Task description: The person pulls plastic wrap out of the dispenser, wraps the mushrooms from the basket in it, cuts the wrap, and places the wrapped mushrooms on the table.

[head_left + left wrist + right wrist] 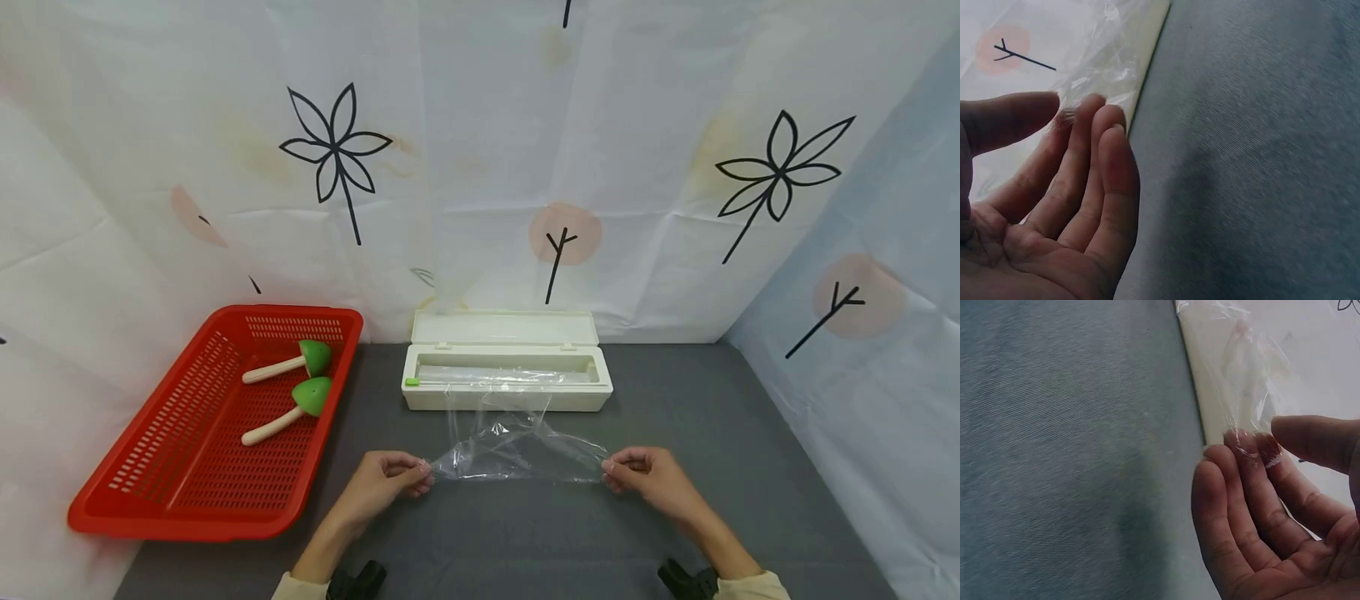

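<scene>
A clear sheet of plastic wrap point(517, 450) stretches out of a white dispenser box point(510, 402) whose lid stands raised at the back. My left hand point(390, 479) pinches the wrap's left corner between thumb and fingers. At the right corner, my right hand point(648, 479) pinches it the same way. Inside the box lies the roll of wrap point(487, 375), and a small green slider point(412, 382) sits at the left of its front edge. Both wrist views show the film point(1116, 62) gathered at the fingertips, with the box behind it.
A red plastic basket point(187, 532) stands on the left of the grey table point(525, 542). Two toy mushrooms point(311, 396) with green caps and pale stems lie in it. A white patterned cloth point(487, 167) hangs behind and along the sides.
</scene>
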Demonstrator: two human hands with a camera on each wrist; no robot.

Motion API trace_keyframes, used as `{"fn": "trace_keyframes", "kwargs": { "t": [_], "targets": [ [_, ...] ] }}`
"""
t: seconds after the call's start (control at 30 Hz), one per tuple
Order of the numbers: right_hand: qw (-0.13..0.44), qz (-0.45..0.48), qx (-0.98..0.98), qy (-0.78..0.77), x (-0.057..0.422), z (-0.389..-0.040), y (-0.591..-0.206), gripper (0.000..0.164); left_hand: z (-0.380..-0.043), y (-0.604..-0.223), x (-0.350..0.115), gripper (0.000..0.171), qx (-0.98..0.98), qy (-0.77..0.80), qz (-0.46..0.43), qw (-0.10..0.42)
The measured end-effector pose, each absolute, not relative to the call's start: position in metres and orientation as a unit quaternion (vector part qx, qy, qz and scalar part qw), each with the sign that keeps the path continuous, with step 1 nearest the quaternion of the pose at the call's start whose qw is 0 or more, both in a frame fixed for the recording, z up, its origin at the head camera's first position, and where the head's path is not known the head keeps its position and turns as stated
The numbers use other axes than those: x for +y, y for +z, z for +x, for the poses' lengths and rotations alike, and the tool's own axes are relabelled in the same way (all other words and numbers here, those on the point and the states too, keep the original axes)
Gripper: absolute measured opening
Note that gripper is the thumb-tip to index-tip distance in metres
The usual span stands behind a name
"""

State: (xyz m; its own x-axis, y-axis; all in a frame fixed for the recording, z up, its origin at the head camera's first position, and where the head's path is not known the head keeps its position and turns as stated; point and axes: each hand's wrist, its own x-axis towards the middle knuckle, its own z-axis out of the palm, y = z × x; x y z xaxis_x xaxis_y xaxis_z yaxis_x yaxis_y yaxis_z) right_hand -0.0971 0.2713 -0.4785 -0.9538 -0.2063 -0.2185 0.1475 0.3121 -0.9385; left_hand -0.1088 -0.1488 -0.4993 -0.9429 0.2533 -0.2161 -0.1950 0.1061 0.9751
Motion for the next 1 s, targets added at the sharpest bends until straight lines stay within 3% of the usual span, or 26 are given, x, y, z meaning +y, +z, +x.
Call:
{"fn": "trace_keyframes", "kwargs": {
  "t": [0.53,0.77,1.0],
  "targets": [
    [0.212,-0.063,0.779,-0.587,0.279,-0.063,-0.492,0.022,-0.089,-0.512,-0.166,0.020,0.707,0.636,0.065,0.304],
    [0.257,-0.097,0.771,-0.574,0.281,-0.052,-0.496,0.018,-0.086,-0.511,-0.169,0.016,0.724,0.611,0.100,0.305],
    [0.243,-0.115,0.792,-0.548,0.280,-0.052,-0.499,0.014,-0.096,-0.500,-0.170,0.018,0.778,0.546,0.144,0.275]
  ]
}}
